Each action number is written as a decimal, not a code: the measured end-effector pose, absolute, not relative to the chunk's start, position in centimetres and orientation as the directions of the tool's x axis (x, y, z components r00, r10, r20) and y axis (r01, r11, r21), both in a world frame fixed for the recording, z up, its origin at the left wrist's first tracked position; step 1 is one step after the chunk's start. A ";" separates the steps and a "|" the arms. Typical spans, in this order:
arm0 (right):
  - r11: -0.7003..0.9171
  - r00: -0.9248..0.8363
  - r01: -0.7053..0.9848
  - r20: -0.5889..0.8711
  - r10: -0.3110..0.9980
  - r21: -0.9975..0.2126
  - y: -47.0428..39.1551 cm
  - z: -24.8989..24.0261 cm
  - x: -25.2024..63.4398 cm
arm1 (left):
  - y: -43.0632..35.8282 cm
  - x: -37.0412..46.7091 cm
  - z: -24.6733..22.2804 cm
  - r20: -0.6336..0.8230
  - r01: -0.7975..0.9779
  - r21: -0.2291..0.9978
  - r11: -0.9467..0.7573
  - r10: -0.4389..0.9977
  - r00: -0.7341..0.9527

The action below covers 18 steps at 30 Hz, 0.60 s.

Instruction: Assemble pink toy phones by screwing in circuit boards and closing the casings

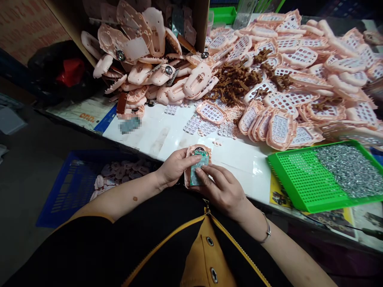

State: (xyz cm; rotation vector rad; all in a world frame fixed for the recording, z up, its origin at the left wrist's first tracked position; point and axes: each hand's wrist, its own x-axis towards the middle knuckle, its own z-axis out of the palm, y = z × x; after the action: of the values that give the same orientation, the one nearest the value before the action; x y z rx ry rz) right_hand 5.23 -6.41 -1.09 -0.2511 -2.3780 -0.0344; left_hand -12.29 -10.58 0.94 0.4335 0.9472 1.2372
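Note:
At the table's front edge, close to my body, a pink plastic shell [187, 180] is held with a green circuit board [204, 160] lying in it. A round dark part, perhaps a speaker, shows at the shell's top end. My left hand [175, 166] grips the shell from the left, its thumb lying on the board. From the right, my right hand [223, 187] closes on the shell's lower side, with fingertips pressed on the board's face. The shell's underside and the fingers beneath it are hidden.
Pink shell halves [197, 79] spill from a cardboard box [206, 20]. More keypad shells [284, 91] heap at right, beside brown parts [233, 81] and button sheets [206, 128]. A green basket [295, 179] of screws stands front right; a blue crate [64, 187] sits below left.

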 end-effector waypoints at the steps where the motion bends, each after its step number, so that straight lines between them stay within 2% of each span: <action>1: 0.982 -0.724 0.184 0.669 0.167 -0.045 -6.5 -1.0 5.2 | -10.6 -12.3 0.8 -0.368 -0.590 0.744 0.313 0.929 0.029; 4: 0.984 -0.758 0.152 0.628 0.177 -0.093 -6.6 -0.7 4.9 | -10.6 -12.5 0.2 -0.384 -0.549 0.771 0.321 0.923 0.000; 8: 0.975 -0.710 0.199 0.671 0.216 -0.104 -6.5 -0.3 4.7 | -10.4 -12.7 -0.1 -0.415 -0.495 0.796 0.349 0.909 -0.026; 13: 0.932 -0.755 0.319 0.548 0.360 -0.174 -6.4 -0.7 4.5 | -10.2 -12.4 0.2 -0.356 -0.483 0.812 0.326 0.934 0.033; 18: 0.927 -0.753 0.325 0.541 0.374 -0.188 -6.5 -0.9 4.4 | -10.3 -12.0 0.1 -0.334 -0.485 0.818 0.309 0.942 0.037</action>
State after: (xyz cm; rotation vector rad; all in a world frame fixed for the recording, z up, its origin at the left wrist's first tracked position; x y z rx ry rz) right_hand 4.40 -6.48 -0.91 -0.4960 -2.4860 0.1093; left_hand -12.04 -10.26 0.11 0.5740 1.0090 1.1922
